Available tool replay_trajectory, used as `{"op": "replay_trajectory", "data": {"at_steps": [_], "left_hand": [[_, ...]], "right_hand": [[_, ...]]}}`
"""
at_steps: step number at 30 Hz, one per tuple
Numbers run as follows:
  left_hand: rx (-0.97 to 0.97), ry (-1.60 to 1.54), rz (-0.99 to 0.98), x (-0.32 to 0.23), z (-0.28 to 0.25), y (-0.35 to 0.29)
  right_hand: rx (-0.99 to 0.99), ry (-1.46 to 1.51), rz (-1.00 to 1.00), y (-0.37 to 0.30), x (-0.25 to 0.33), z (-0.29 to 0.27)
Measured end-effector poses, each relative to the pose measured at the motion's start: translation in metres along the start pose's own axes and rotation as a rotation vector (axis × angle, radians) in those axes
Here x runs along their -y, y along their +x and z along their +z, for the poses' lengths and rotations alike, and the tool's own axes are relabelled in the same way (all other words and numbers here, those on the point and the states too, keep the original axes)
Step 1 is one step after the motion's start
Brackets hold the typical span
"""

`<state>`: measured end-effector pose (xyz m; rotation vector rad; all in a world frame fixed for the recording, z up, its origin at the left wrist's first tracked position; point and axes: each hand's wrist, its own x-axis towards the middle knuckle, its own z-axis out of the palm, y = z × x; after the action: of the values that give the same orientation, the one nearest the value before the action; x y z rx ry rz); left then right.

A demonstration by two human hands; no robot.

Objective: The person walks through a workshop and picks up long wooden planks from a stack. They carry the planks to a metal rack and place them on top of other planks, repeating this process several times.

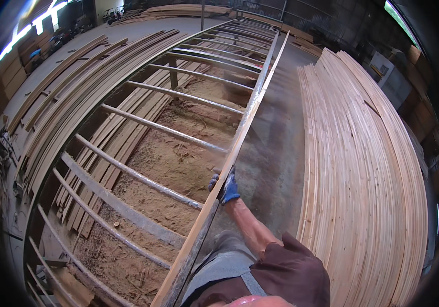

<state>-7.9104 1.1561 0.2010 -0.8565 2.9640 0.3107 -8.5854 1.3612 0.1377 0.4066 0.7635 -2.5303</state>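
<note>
My right hand, in a blue glove, grips a long, narrow wooden board around its edges, with gloved fingers showing on both sides. The board lies along the right side rail of a long metal roller frame, running from the lower middle of the view to the far end. Its far end stands slightly apart from the rail. My right forearm is bare below a dark brown sleeve. My left hand is not in view.
A wide stack of pale boards lies at the right, across a strip of concrete floor. Sawdust and more boards lie beneath the rollers. Long boards are laid along the frame's left side. A post stands beyond.
</note>
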Motion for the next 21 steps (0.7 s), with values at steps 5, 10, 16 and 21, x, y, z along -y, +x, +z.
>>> {"op": "replay_trajectory", "data": {"at_steps": [5,10,16,21], "left_hand": [[0.170,-0.171,-0.164,-0.001,-0.032,0.013],[0.649,0.035,-0.099,0.025,-0.035,0.028],[0.417,0.348,-0.112,0.038,0.003,0.068],[-0.016,0.186,-0.017,-0.014,0.016,0.089]], "right_hand": [[-0.076,-0.152,-0.035,0.013,-0.017,0.019],[-0.031,-0.343,-0.109,0.029,-0.035,0.013],[0.131,-0.973,-0.452,0.108,-0.027,0.001],[-0.171,-1.338,-0.333,0.126,-0.039,0.030]]}}
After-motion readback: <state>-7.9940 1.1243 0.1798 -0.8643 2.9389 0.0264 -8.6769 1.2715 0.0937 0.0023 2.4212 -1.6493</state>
